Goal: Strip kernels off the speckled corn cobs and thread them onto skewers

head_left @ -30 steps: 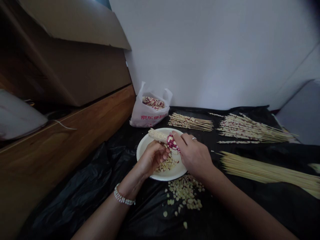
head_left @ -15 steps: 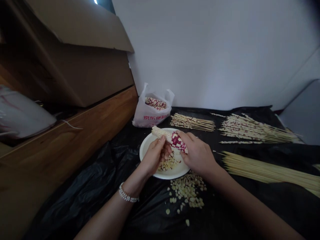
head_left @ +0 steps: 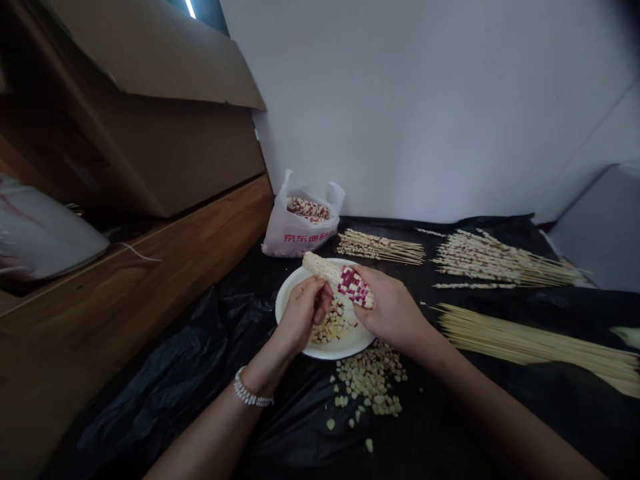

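over the bowl [head_left: 359, 335], the right hand [head_left: 393, 303] holds the cob [head_left: 340, 277], the left hand [head_left: 301, 311] has an unclear grip, and kernels [head_left: 354, 287] flicked off hard could land outside.

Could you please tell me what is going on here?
A person's right hand holds a partly stripped corn cob over a white bowl, with the left hand curled close by its bare part. Kernels lie in the bowl, and others are scattered on the black sheet in front of it. A plastic bag behind holds more cobs.
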`<state>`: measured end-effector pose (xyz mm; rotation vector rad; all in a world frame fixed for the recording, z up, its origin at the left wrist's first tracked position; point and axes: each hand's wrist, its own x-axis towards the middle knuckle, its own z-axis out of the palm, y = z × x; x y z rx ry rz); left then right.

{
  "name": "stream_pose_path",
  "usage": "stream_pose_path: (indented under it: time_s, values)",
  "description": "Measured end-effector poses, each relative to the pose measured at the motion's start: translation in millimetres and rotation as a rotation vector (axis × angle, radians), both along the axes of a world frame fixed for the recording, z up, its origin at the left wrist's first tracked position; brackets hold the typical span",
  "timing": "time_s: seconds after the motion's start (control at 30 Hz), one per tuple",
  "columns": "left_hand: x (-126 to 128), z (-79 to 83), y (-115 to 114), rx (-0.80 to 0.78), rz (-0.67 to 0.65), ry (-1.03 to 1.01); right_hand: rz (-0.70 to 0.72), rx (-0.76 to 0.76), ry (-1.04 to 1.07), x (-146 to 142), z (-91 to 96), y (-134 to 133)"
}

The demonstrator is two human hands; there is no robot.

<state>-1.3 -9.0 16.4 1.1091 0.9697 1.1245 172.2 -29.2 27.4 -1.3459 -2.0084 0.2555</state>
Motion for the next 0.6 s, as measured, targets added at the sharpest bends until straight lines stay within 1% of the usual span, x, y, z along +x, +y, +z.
stream_pose_path:
  time_s: [0.07, 0.13, 0.3, 0.4, 0.47, 0.53, 0.6]
  values:
    - [-0.8, 1.5, 0.5, -0.08, -0.091, -0.027, 0.0, 0.017, -0.019, 1.1, -0.5, -0.4]
    - [-1.6, 2.5, 0.8, -0.097, -0.141, -0.017, 0.004, 0.012, -0.038, 1.3, -0.5, -1.6]
    - [-2.8, 1.5, 0.1, -0.031, -0.124, -0.051, 0.06, -0.033, -0.059, -1.3, 0.1, -5.3]
    - [-3.1, 0.4, -1.1, -0.028, -0.147, -0.053, 0.069, -0.041, -0.07, -2.6, 1.0, -7.4]
    - [-2.9, -0.8, -1.3, -0.054, -0.161, -0.044, 0.058, -0.054, -0.088, -4.1, 2.0, -9.2]
    - [-2.2, -2.6, -0.9, -0.077, -0.122, -0.03, 0.058, -0.078, -0.077, -6.4, 3.1, -11.2]
    - [-1.3, -4.4, -0.3, -0.058, -0.022, -0.02, 0.073, -0.101, -0.027, -8.9, 4.3, -12.5]
